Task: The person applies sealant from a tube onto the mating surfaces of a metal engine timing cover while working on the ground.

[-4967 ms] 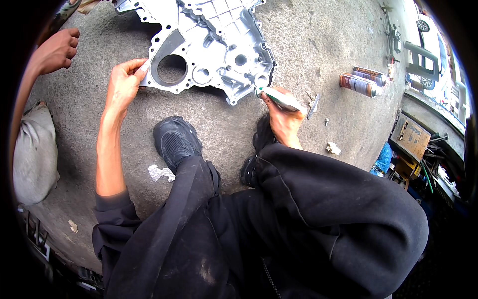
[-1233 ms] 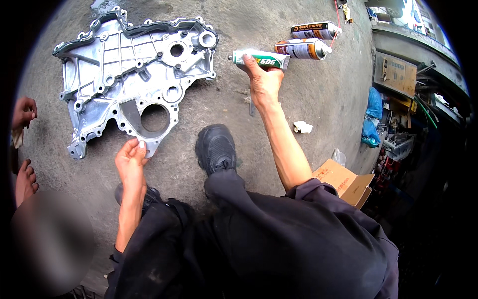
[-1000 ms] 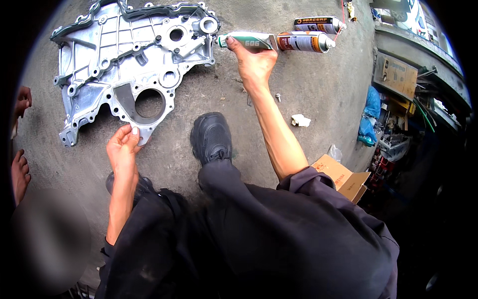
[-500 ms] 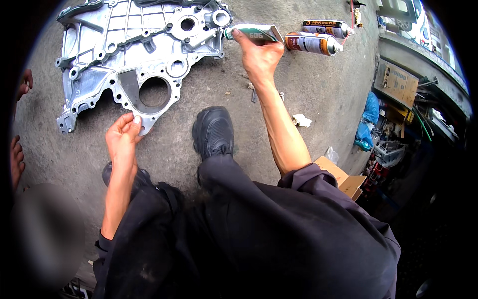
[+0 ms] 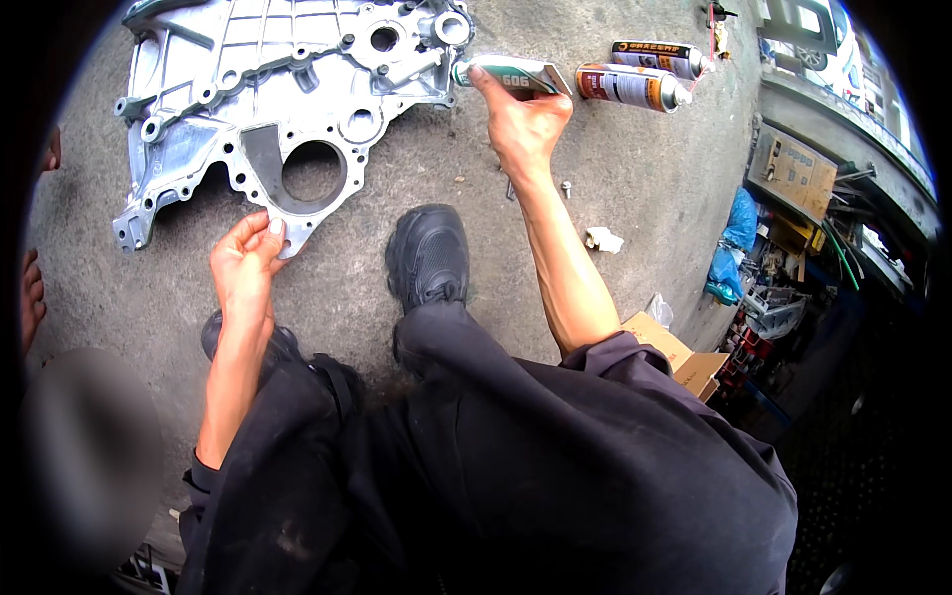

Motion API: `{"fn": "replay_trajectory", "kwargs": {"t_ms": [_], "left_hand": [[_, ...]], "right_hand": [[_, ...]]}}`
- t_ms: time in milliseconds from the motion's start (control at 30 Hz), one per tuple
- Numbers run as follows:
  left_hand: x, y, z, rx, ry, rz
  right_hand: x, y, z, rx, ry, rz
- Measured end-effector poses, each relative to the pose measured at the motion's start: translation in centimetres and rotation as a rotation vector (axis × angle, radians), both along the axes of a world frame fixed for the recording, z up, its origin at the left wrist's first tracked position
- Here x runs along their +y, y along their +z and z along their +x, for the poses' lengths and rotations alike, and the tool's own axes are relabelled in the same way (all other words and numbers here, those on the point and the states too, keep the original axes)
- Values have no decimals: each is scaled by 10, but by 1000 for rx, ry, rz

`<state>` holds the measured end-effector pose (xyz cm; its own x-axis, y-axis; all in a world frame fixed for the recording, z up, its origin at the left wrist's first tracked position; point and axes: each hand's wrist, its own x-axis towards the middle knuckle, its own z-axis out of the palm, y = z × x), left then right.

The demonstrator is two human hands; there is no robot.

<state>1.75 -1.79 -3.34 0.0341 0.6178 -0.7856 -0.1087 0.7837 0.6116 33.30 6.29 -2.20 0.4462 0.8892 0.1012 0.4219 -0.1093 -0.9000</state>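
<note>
A silver cast-metal engine cover (image 5: 213, 139) with many bolt holes and a large round opening lies across the upper left. My left hand (image 5: 248, 258) pinches its lower corner between thumb and fingers, beside that opening. My right hand (image 5: 521, 134) grips a green-and-white squeeze tube (image 5: 526, 74), thumb on top, with the tube's tip at the cover's upper right edge; whether it touches is unclear. Just right of the tube lie two spray cans (image 5: 627, 87) on their sides. A small bolt (image 5: 567, 188) lies on the concrete below them.
Another person's fingers (image 5: 35, 293) show at the left edge. A crumpled white scrap (image 5: 603, 239) lies right of my forearm. Along the right are an open cardboard box (image 5: 694, 362), blue bags (image 5: 734, 238), a flat carton (image 5: 793, 174) and piled parts. My shoes and legs fill the lower middle.
Since five seconds ago the cover appears turned and further left. In the last second or so my right hand has brought the tube up and left to the cover's edge; my left hand keeps its hold.
</note>
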Motion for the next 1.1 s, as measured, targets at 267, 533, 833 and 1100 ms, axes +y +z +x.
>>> {"fn": "replay_trajectory", "kwargs": {"t_ms": [267,533,833,1100], "left_hand": [[0,-1,0,-15,12,-1],[-2,-4,0,-31,75,1],[-1,-2,1,-32,81,-4],[-2,-5,1,-22,84,-3]], "right_hand": [[-9,-1,-1,7,4,-6],[-17,-1,-1,9,42,15],[-22,3,-6,-11,44,19],[-27,1,-4,5,22,13]]}}
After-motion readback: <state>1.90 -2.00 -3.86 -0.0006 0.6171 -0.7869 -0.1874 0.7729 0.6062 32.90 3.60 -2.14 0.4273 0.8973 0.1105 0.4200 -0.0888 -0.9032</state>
